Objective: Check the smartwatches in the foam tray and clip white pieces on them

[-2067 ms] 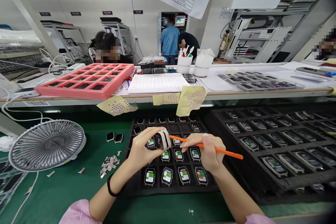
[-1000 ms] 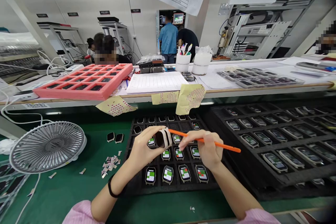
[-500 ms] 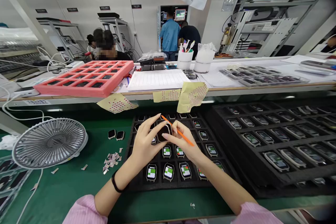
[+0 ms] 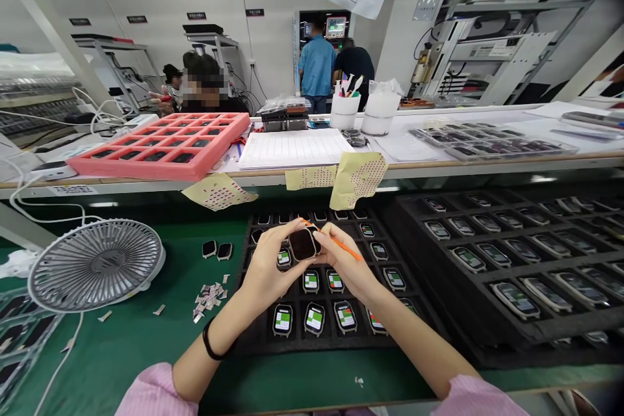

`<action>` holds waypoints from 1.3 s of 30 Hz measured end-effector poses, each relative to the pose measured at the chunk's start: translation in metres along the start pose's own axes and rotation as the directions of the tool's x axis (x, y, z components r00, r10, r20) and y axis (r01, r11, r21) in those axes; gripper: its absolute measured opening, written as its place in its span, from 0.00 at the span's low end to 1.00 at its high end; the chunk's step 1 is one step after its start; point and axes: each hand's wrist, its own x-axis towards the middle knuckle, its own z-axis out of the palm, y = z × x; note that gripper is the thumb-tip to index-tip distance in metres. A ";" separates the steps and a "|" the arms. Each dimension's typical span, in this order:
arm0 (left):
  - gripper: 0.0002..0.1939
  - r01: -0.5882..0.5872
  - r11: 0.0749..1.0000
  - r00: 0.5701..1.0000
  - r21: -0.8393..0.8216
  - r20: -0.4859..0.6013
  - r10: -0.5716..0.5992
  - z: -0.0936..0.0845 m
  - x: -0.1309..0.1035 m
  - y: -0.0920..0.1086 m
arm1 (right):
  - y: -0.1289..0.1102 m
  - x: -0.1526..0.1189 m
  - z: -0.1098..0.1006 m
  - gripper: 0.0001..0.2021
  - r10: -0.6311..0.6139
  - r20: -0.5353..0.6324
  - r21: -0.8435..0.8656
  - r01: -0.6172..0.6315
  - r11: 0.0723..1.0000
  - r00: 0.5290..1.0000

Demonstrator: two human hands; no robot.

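Note:
A smartwatch body (image 4: 302, 244) with a dark screen is held up over the black foam tray (image 4: 341, 346). My left hand (image 4: 270, 260) grips it by its left edge and from below, fingers and thumb curled round the case. My right hand (image 4: 344, 260) has a thin orange stick (image 4: 348, 249) pinched in it, and its fingers touch the watch's right edge. The stick's far end passes behind the top of the watch. Below, several watches (image 4: 314, 318) with lit green-and-white screens sit in the tray's compartments.
To the left are a grey fan (image 4: 97, 266), two loose watches (image 4: 224, 251) and a heap of small label scraps (image 4: 209, 301). Another foam tray of watches (image 4: 517, 299) lies right. On the shelf stands a pink foam tray (image 4: 195, 169). People (image 4: 316, 65) are in the background.
The watch has tipped so its dark screen now shows plainly. My right thumb has drawn back from across the screen to its right edge, and the orange stick has shifted slightly.

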 end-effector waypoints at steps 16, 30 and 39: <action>0.34 0.100 0.991 0.993 -0.093 -0.047 -0.104 -0.010 0.006 -0.021 | -0.007 0.006 -0.016 0.19 -0.129 -0.023 -0.098 0.126 0.987 0.991; 0.23 0.188 0.981 0.814 0.042 0.553 -0.179 0.100 0.010 -0.128 | 0.070 0.094 -0.096 0.24 -0.223 -0.243 -0.561 0.050 0.826 0.944; 0.16 0.152 0.977 0.766 0.151 0.607 -0.213 0.096 0.003 -0.131 | 0.075 0.090 -0.089 0.25 -0.231 -0.223 -0.474 0.102 0.875 0.947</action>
